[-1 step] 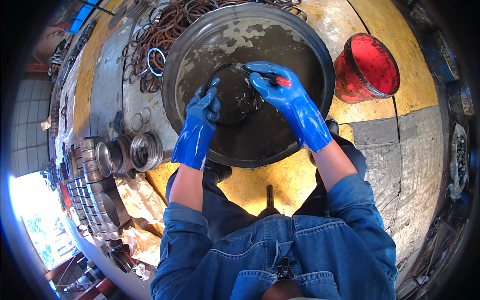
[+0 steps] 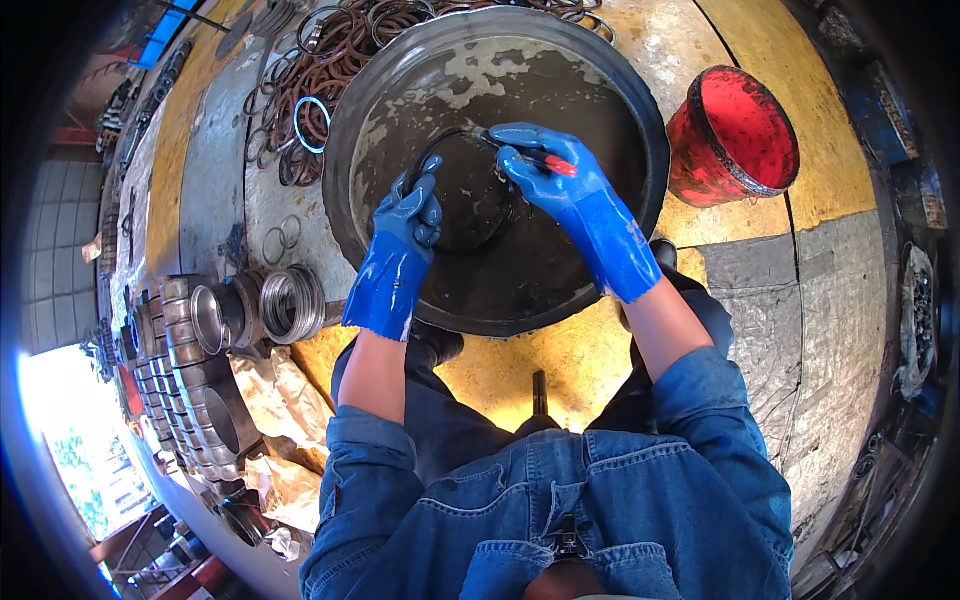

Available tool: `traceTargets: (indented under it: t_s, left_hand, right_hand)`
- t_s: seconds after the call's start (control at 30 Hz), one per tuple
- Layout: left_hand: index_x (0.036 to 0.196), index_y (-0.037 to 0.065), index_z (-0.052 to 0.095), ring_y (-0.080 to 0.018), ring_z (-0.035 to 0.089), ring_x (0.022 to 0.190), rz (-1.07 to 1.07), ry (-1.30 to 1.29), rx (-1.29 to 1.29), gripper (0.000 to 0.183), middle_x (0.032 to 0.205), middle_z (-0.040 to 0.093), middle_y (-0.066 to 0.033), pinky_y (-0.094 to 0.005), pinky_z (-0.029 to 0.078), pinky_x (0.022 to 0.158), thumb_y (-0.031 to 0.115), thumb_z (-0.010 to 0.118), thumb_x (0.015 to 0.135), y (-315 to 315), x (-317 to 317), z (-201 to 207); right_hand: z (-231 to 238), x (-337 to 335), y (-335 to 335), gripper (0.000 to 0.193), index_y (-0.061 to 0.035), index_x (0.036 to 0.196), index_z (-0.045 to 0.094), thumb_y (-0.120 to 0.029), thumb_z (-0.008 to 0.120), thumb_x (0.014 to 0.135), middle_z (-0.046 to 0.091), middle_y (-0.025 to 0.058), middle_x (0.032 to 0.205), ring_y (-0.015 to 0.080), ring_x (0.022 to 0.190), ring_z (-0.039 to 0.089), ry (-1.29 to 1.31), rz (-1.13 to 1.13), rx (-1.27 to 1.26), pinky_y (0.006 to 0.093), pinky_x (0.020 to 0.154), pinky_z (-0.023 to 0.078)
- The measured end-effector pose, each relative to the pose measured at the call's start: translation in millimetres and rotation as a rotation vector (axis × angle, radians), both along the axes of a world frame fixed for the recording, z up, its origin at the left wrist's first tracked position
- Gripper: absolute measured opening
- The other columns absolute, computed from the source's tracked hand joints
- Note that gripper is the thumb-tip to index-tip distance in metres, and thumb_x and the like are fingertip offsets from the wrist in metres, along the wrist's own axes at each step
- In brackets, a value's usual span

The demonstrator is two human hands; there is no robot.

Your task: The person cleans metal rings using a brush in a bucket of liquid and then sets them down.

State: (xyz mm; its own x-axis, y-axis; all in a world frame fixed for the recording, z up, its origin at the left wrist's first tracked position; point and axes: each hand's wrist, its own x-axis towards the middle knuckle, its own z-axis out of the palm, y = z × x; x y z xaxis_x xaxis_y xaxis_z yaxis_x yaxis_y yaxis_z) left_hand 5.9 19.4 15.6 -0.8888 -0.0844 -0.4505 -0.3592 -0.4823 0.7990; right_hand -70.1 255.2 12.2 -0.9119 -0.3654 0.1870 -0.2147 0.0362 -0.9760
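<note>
A wide round dark basin (image 2: 347, 200) with murky grey-brown liquid in it lies in front of me. Over it, my left hand (image 2: 408, 215) in a blue rubber glove is closed round the near-left side of a thin dark ring (image 2: 440, 138). My right hand (image 2: 555, 175), gloved likewise, grips a brush (image 2: 562, 166) with a red handle end. The brush's head points left and meets the far right part of the ring. The ring's lower part is hard to tell from the dark liquid.
Many rusty rings (image 2: 345, 60) are heaped beyond the basin at the far left. A red bucket (image 2: 690, 150) stands right of the basin. At the left are bright wire-like rings (image 2: 293, 303), stacked metal cylinders (image 2: 190, 350) and brown paper (image 2: 280, 395).
My right hand with the brush has shifted very slightly left. Bright flecks of splash near the brush have mostly gone. My left hand stays about where it was.
</note>
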Motion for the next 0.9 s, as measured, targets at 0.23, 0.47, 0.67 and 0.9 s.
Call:
traceTargets:
  t_s: [0.23,0.47,0.67,0.9]
  left_hand:
    - [0.135,0.009,0.064,-0.0067,0.044,0.045,-0.019,0.127,0.041,0.037,0.066,0.057,0.0019,-0.0229,0.032,0.042,0.015,0.068,0.098,10,0,6]
    - [0.138,0.009,0.063,-0.0061,0.037,0.042,0.051,0.115,-0.16,0.037,0.06,0.05,0.003,-0.0243,0.03,0.043,0.018,0.065,0.102,20,-3,8]
    - [0.135,0.009,0.065,-0.0057,0.044,0.046,0.098,0.068,-0.209,0.035,0.064,0.054,0.0041,-0.0209,0.03,0.042,0.016,0.066,0.1,14,-4,-2]
    - [0.133,0.006,0.066,-0.0039,0.049,0.051,-0.063,0.068,-0.304,0.035,0.071,0.061,0.0041,-0.0194,0.03,0.042,0.013,0.067,0.098,27,-2,8]
  right_hand:
    - [-40,-1,9,0.027,-0.0138,0.11,0.077,-0.032,0.068,0.092,0.077,0.0098,0.097,0.0239,0.085,0.074,-0.094,-0.097,0.433,0.0353,0.078,0.057]
    - [-60,39,-8,0.028,-0.0029,0.097,0.076,-0.029,0.07,0.088,0.074,0.0073,0.086,0.0143,0.079,0.067,-0.713,0.021,0.241,0.0315,0.076,0.053]
    - [-22,42,-4,0.026,-0.006,0.106,0.076,-0.025,0.069,0.09,0.076,0.0092,0.092,0.0181,0.081,0.07,-0.56,0.252,0.13,0.0318,0.076,0.054]
    - [-18,9,12,0.022,-0.0196,0.111,0.075,-0.026,0.066,0.092,0.074,0.009,0.111,0.0344,0.096,0.071,0.353,-0.115,0.629,0.042,0.085,0.057]
